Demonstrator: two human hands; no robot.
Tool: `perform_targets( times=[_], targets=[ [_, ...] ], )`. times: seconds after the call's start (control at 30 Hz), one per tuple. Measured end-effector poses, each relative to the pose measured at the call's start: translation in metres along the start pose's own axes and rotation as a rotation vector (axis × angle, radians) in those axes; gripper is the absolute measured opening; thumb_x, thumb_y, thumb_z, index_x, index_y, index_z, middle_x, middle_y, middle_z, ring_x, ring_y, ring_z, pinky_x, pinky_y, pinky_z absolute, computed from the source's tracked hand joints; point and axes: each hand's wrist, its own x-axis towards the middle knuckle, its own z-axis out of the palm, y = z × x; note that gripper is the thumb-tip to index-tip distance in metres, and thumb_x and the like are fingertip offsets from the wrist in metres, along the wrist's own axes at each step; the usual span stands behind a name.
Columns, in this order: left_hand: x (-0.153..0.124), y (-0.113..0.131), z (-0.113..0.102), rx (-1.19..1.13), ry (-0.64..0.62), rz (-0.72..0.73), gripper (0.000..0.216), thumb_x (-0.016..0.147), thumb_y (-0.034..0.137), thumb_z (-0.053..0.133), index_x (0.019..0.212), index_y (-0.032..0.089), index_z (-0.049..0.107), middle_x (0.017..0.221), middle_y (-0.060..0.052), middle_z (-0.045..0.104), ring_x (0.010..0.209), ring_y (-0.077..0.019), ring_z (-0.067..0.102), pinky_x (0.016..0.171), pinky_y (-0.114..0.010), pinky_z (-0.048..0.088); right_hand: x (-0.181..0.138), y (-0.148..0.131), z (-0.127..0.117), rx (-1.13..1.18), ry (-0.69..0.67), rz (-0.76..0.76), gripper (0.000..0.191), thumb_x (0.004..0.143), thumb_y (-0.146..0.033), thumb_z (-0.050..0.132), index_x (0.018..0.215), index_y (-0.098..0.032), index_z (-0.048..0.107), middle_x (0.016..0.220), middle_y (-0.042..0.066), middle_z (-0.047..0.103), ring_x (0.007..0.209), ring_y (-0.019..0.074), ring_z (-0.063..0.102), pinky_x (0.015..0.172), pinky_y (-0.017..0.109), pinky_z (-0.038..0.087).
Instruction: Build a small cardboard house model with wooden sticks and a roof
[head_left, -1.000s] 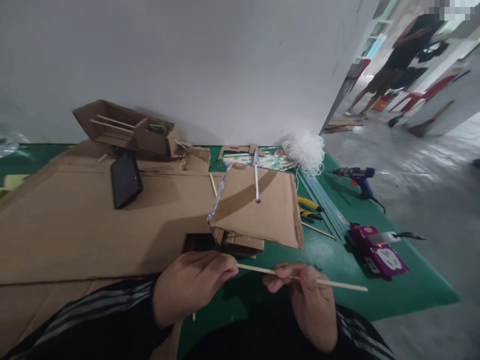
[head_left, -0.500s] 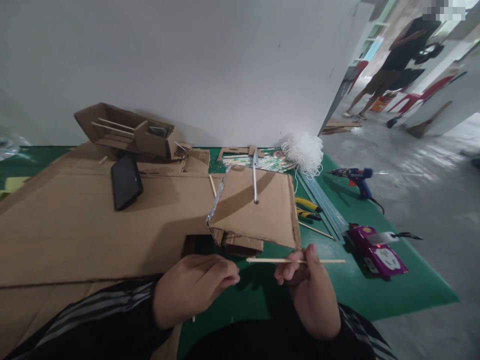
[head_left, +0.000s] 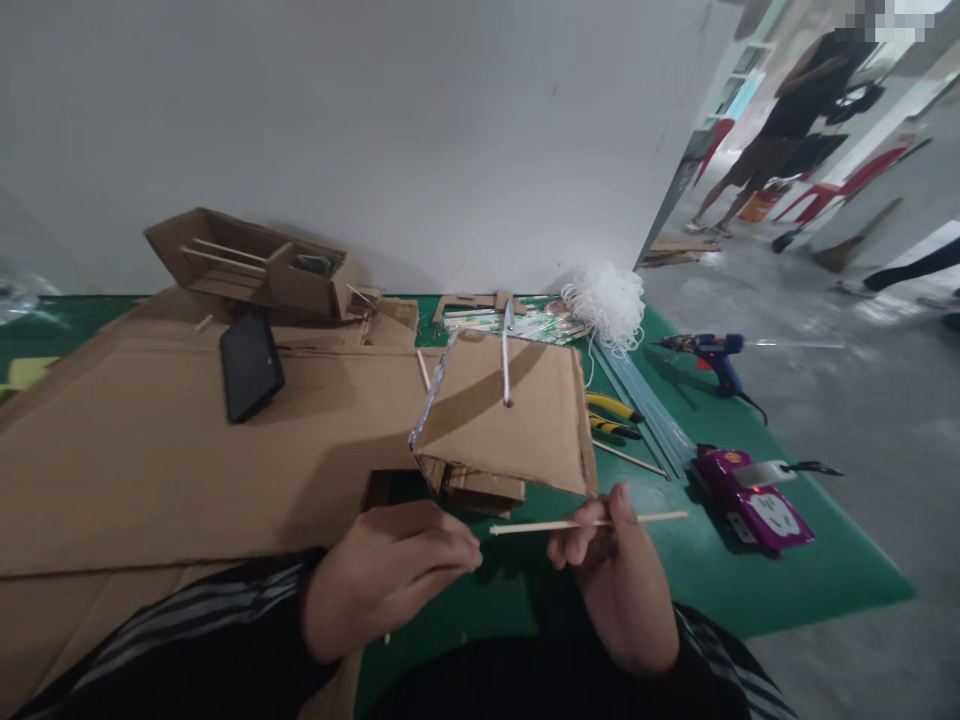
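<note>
My right hand is closed on a thin wooden stick, pinching it near its middle so it lies level above the green mat. My left hand is curled shut just left of the stick's free end and does not touch it. A short thin stick tip pokes out under that fist. Right behind both hands sits a folded cardboard piece with a white rod stuck through a hole in it.
A large cardboard sheet covers the left, with a black phone and an open cardboard box on it. Yellow pliers, a glue gun, a purple power strip and white string lie to the right. A person stands far off.
One second ago both hands held the stick. My left hand has let go, and my right hand has lifted the stick slightly up and away, level.
</note>
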Motion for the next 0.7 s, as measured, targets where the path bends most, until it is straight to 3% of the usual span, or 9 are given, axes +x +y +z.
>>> perform_targets(
  times=[0.1,0.23,0.43,0.7],
  targets=[
    [0.001,0.003,0.001,0.046,0.062,-0.108,0.007,0.094,0.028,0.062,0.092,0.023,0.067,0.079,0.007,0.074,0.072,-0.0050,0.070,0.070,-0.011,0.051,-0.001,0.002,-0.001,-0.052,-0.039,-0.024,0.052,0.092,-0.059,0.055,0.065,-0.017,0.071,0.047,0.001,0.064,0.054,0.0163,0.067,0.059,0.026,0.054],
    [0.003,0.007,0.002,0.102,0.115,-0.123,0.016,0.095,0.037,0.060,0.096,0.023,0.067,0.084,0.007,0.076,0.074,-0.0045,0.072,0.074,-0.010,0.052,-0.002,0.004,-0.001,-0.088,-0.080,-0.061,0.051,0.092,-0.059,0.056,0.068,-0.018,0.072,0.048,0.001,0.066,0.056,0.0160,0.069,0.061,0.025,0.055],
    [0.005,0.008,-0.001,0.130,0.055,-0.102,0.019,0.097,0.037,0.056,0.097,0.025,0.071,0.081,0.008,0.075,0.073,-0.0037,0.071,0.072,-0.010,0.049,-0.005,0.007,-0.003,-0.114,-0.113,-0.152,0.047,0.096,-0.053,0.053,0.073,-0.019,0.074,0.051,0.002,0.069,0.058,0.0155,0.071,0.063,0.024,0.057],
    [0.005,0.008,0.000,0.053,-0.009,-0.243,0.018,0.098,0.031,0.055,0.085,0.023,0.066,0.078,0.009,0.071,0.074,-0.0045,0.068,0.073,-0.013,0.045,-0.011,0.013,-0.009,-0.231,-0.209,-0.373,0.042,0.103,-0.042,0.044,0.084,-0.022,0.076,0.061,0.001,0.073,0.069,0.0166,0.072,0.068,0.027,0.057]
  ],
)
